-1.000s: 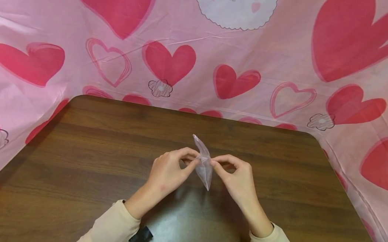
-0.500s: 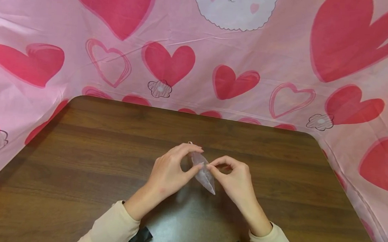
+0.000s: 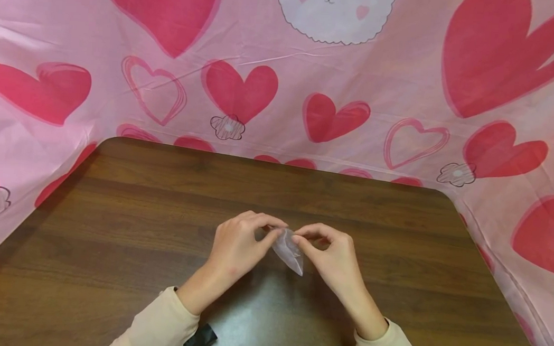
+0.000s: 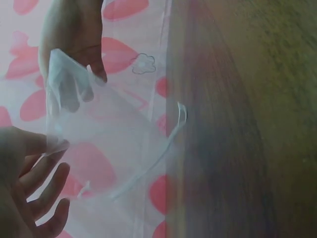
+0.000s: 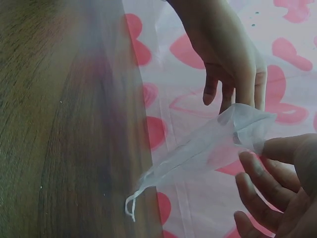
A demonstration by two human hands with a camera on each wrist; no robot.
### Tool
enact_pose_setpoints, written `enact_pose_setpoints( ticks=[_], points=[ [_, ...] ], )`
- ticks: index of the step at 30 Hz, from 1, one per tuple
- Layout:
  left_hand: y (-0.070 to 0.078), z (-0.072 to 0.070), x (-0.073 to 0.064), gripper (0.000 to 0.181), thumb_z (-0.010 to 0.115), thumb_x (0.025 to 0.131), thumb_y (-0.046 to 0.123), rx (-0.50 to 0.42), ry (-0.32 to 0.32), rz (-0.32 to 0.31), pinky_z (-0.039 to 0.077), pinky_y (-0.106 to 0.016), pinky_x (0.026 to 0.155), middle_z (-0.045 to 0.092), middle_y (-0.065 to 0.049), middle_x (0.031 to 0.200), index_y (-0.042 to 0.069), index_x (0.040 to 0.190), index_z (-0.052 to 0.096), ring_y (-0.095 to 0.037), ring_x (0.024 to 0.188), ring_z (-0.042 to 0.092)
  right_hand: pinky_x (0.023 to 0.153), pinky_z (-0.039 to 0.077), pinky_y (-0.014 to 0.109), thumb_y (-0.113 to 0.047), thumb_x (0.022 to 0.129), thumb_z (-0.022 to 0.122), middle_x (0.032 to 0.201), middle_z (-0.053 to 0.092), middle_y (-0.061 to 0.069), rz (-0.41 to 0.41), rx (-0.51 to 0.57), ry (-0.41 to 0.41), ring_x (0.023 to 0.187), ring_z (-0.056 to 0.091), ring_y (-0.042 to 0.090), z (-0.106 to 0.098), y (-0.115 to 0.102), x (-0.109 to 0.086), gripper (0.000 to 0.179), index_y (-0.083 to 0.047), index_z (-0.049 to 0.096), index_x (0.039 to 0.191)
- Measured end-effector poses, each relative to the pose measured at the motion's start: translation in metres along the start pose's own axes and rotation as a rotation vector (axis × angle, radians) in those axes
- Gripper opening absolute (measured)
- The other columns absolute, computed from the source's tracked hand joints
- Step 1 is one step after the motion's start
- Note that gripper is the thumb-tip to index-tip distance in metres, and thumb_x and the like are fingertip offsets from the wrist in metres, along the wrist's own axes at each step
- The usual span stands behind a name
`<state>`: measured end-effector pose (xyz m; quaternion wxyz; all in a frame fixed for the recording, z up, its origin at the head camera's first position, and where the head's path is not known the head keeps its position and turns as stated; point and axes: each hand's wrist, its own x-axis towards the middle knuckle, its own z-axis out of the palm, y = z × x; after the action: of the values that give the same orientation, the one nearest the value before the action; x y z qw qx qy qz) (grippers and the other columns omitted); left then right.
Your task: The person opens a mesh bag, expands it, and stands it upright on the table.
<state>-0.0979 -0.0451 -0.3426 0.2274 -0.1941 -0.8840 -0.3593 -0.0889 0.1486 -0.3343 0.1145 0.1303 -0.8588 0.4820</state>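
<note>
Drawstring pouch (image 3: 289,254): sheer, white, held tilted between both hands above the wooden table (image 3: 171,187); one pointed corner is directed toward the wearer.
Left hand (image 3: 240,240): the pouch is pinched between thumb and forefinger.
Right hand (image 3: 336,255): the pouch's opposite side is pinched likewise.
White cord (image 4: 173,134): its loop is extended beyond the pouch.
Heart-print cloth (image 3: 350,71): hung behind the table.

I see room to pass over the tabletop (image 3: 112,221) outside the left hand (image 3: 236,244) and right hand (image 3: 339,255); between these the bag (image 3: 289,253) blocks the gap, and cloth (image 3: 285,110) walls the far edge.
</note>
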Motion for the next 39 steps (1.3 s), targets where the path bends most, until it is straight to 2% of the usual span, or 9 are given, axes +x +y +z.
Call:
enact_pose_setpoints(
  ticks=[6,11,19,26,30,34,39],
  points=[
    [-0.0011,-0.0018,0.0005,0.014,0.081,0.083,0.018,-0.012,0.066,-0.029,0.044,-0.032,0.058,0.068,0.013,0.08,0.028,0.093,0.079,-0.007,0.076,0.064,0.075,0.053,0.038,-0.011,0.083,0.081,0.085,0.073,-0.009,0.023,-0.022,-0.064,0.078,0.066,0.008,0.001,0.0005,-0.0016,0.017,-0.013,0.078,0.099],
    [-0.0019,-0.002,0.001,0.015,0.08,0.084,0.016,-0.019,0.076,-0.037,0.041,-0.031,0.055,0.068,0.013,0.08,0.028,0.092,0.078,-0.003,0.069,0.06,0.071,0.053,0.035,-0.011,0.084,0.079,0.089,0.074,-0.008,0.015,-0.046,-0.067,0.077,0.065,0.009,0.0012,-0.0001,-0.0024,0.011,-0.014,0.079,0.096],
    [-0.0015,-0.0004,0.0001,0.017,0.08,0.083,0.015,-0.023,0.022,-0.026,0.044,-0.032,0.058,0.067,0.015,0.078,0.028,0.094,0.077,-0.009,0.071,0.062,0.062,0.051,0.032,-0.012,0.083,0.081,0.082,0.073,-0.008,0.049,-0.043,-0.008,0.068,0.062,0.011,0.0003,-0.0009,-0.0009,0.006,-0.014,0.079,0.088],
    [0.0001,-0.0004,-0.0011,0.021,0.083,0.081,0.024,0.007,-0.084,-0.041,0.044,-0.032,0.059,0.064,0.016,0.076,0.031,0.1,0.076,-0.006,0.072,0.06,0.066,0.052,0.032,-0.01,0.08,0.083,0.079,0.072,-0.01,0.016,-0.078,0.037,0.069,0.063,0.01,0.0002,0.0008,-0.0001,0.008,-0.016,0.077,0.084],
    [0.0006,0.0007,-0.0017,0.021,0.083,0.081,0.032,0.022,-0.119,-0.031,0.044,-0.031,0.059,0.066,0.017,0.079,0.032,0.101,0.077,-0.003,0.072,0.06,0.07,0.054,0.033,-0.011,0.079,0.084,0.079,0.072,-0.012,-0.012,-0.107,0.038,0.073,0.065,0.008,0.0003,0.0037,0.0001,0.01,-0.016,0.077,0.082],
    [0.0007,0.0014,-0.0019,0.014,0.081,0.082,0.035,0.029,-0.128,-0.019,0.044,-0.03,0.06,0.068,0.018,0.082,0.033,0.095,0.079,-0.003,0.072,0.06,0.071,0.054,0.034,-0.01,0.079,0.084,0.081,0.072,-0.01,-0.033,-0.127,0.034,0.075,0.066,0.007,0.0005,0.0059,0.0002,0.01,-0.016,0.077,0.083],
    [0.0006,0.0007,-0.001,0.007,0.081,0.082,0.035,0.046,-0.108,-0.012,0.045,-0.03,0.059,0.069,0.017,0.08,0.032,0.089,0.08,-0.003,0.071,0.059,0.071,0.054,0.036,-0.009,0.079,0.084,0.08,0.072,-0.009,-0.057,-0.118,0.046,0.074,0.066,0.008,0.0005,0.0068,0.0011,0.011,-0.014,0.076,0.084]
  ],
)
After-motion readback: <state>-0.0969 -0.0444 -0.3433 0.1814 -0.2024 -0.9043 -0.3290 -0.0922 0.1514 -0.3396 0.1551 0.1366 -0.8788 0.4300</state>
